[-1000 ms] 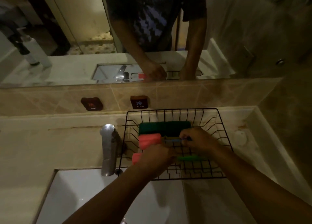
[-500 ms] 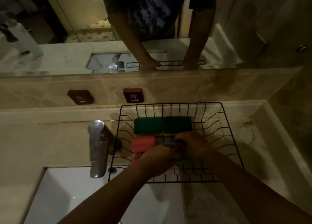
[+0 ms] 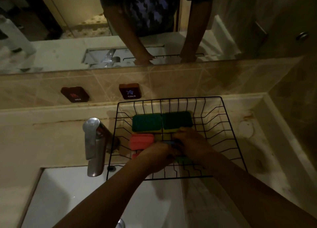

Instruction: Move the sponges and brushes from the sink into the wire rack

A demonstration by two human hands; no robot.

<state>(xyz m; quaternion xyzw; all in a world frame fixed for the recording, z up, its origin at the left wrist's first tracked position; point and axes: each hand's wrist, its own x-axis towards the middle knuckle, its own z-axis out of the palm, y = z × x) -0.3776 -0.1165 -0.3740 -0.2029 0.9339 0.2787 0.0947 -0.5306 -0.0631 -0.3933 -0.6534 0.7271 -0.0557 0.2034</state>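
A black wire rack (image 3: pixel 228 124) stands on the counter behind the white sink (image 3: pixel 72 198). Two green-topped sponges (image 3: pixel 147 122) (image 3: pixel 176 119) lie side by side at its back. A pink sponge (image 3: pixel 141 141) lies in front of them, and a second pink piece (image 3: pixel 136 155) shows under my left wrist. Both hands are inside the rack, close together. My left hand (image 3: pixel 154 156) and my right hand (image 3: pixel 192 142) are closed around a thin blue-handled brush (image 3: pixel 169 142). A green object (image 3: pixel 181 159) shows below the hands. The brush ends are hidden.
A chrome faucet (image 3: pixel 93 145) stands left of the rack, over the sink. Hot and cold buttons (image 3: pixel 75 94) (image 3: pixel 130 91) sit on the tiled backsplash below a mirror. The beige counter (image 3: pixel 257 142) runs right to a wall.
The view has shifted, so the rack sits lower and more to the right. My hands have drawn closer together over the brush inside the rack. Both green sponges now show fully.
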